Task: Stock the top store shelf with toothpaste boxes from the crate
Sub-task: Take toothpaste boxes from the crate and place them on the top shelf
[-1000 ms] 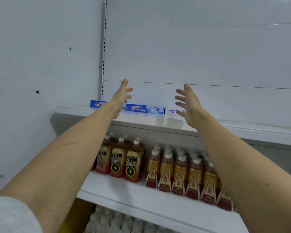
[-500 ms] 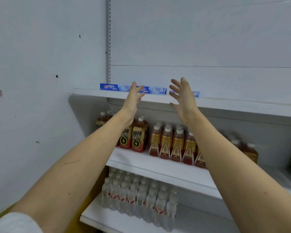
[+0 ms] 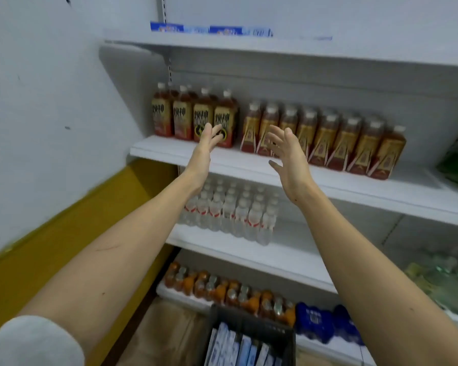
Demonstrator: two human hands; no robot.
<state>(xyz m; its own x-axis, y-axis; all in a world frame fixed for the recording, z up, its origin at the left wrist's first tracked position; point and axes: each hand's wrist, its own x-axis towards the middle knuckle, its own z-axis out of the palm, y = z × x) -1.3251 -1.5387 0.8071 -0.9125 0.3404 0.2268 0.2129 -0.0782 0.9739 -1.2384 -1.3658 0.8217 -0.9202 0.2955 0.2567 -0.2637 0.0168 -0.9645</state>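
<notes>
A: Both grips are empty: the left hand (image 3: 205, 149) and right hand (image 3: 288, 157) hang with fingers spread before the drink bottles (image 3: 320, 140). A few toothpaste boxes (image 3: 209, 29) lie on the top shelf (image 3: 249, 47); the rest stand in the crate (image 3: 249, 339) below.

B: The risk?

A: A careless reach down could probably clip those bottles, or an overfull grip could drop boxes.

The crate (image 3: 249, 336) is cut off by the bottom edge; the shelved toothpaste boxes (image 3: 209, 29) are blurred.
</notes>
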